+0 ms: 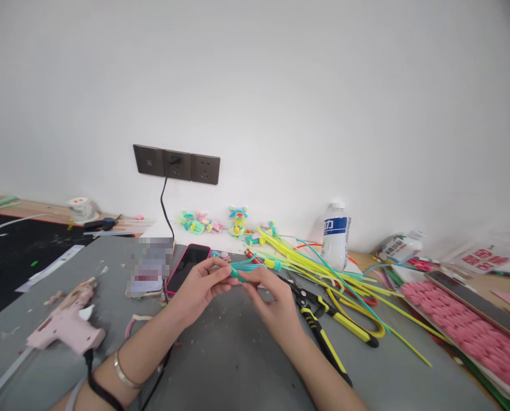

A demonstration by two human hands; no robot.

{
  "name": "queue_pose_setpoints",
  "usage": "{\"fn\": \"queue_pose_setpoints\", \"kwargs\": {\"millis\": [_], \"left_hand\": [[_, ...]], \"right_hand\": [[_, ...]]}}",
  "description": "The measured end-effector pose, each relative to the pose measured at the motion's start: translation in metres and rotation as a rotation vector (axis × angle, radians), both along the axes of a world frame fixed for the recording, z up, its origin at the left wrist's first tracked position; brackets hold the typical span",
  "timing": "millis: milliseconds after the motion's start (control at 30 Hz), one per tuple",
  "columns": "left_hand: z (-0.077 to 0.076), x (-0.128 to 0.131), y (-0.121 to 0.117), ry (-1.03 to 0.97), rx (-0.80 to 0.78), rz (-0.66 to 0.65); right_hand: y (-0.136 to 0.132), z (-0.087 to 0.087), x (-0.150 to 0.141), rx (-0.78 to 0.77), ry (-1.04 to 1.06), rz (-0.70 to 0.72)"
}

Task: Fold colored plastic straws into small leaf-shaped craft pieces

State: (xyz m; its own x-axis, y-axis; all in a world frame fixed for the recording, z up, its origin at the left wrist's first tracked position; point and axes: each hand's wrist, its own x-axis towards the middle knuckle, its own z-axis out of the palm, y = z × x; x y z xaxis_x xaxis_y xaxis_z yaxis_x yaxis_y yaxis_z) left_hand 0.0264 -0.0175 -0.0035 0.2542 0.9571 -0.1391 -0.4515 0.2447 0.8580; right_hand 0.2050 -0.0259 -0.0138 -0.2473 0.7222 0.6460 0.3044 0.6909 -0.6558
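Both hands meet above the grey mat, pinching a short teal pipe cleaner piece (237, 275) between them. My left hand (206, 283) holds its left end between thumb and fingers. On the other end, my right hand (268, 294) closes with thumb and forefinger. The fingers hide part of the piece. Just behind the hands lie blue and teal pipe cleaners (249, 265). Right of my right hand are yellow-and-black pliers (319, 311) and a spread bundle of yellow-green pipe cleaners (323, 268).
A pink glue gun (69, 325) with a black cord lies at left. Two phones, one pink-edged (189, 267), rest behind my left hand. Small pipe cleaner figures (238, 221) and a white bottle (336, 237) stand along the wall. Pink braided material (464, 325) lies at right.
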Motion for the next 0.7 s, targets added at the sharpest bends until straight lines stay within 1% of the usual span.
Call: {"fn": "queue_pose_setpoints", "kwargs": {"millis": [67, 133, 200, 300, 367, 433, 567, 700], "left_hand": [[0.0004, 0.0, -0.0005, 0.026, 0.007, -0.014], [-0.0004, 0.0001, 0.0001, 0.089, 0.056, -0.017], [-0.0022, -0.0001, 0.001, 0.192, 0.176, -0.006], [-0.0039, -0.0012, 0.0011, 0.39, 0.41, 0.043], [-0.0031, -0.0023, -0.0002, 0.538, 0.519, 0.088], [-0.0014, -0.0032, -0.0015, 0.625, 0.588, 0.13], [-0.0013, -0.0044, -0.0015, 0.634, 0.618, 0.18], [-0.0043, -0.0051, -0.0006, 0.594, 0.595, 0.193]], "right_hand": [[0.0028, -0.0011, 0.0023, -0.022, 0.039, 0.001], [0.0052, -0.0019, 0.0042, -0.08, 0.084, 0.001], [0.0073, -0.0022, 0.0049, -0.182, 0.15, 0.009], [0.0098, -0.002, 0.004, -0.366, 0.256, 0.048], [0.0107, -0.0019, 0.003, -0.456, 0.32, 0.083], [0.0111, -0.0019, 0.0021, -0.507, 0.369, 0.109], [0.0102, -0.0005, 0.001, -0.541, 0.414, 0.139], [0.0091, 0.0026, 0.0004, -0.569, 0.472, 0.226]]}}
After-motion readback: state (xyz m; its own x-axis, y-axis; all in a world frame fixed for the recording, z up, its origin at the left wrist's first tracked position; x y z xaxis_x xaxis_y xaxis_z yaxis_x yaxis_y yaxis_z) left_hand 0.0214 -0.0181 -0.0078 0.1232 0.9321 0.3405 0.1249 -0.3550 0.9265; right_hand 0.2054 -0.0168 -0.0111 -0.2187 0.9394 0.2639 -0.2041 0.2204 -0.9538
